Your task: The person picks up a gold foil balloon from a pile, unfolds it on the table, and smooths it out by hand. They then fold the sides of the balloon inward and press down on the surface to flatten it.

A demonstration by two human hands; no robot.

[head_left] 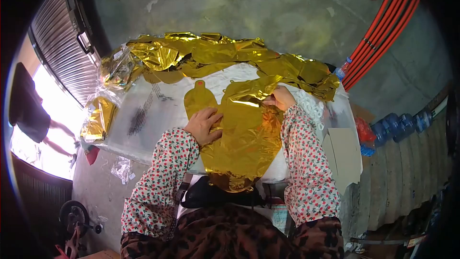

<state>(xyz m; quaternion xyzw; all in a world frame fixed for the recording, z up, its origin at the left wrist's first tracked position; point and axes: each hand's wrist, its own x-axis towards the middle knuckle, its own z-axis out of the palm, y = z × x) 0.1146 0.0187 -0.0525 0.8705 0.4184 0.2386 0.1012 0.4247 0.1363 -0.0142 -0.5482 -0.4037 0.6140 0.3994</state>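
Observation:
A flat gold foil balloon (235, 139) lies in front of me, its lower end hanging over the table's near edge. My left hand (205, 125) rests on its left side with the fingers stretched out. At the upper right, my right hand (279, 99) pinches the balloon's folded edge, part of the fingers hidden by the foil. Beside the left hand, a rounded gold foil piece (199, 97) with a small red dot on its tab shows partly from under the balloon. White curly strands (310, 108) lie just right of my right hand.
Gold foil pieces (211, 52) are heaped along the back of the plastic-covered table (129, 115). A clear-bagged gold packet (99, 117) sits at the left edge. Cardboard (342, 156) leans at the right, near large blue bottles (400, 127). A person (31, 105) is in the doorway.

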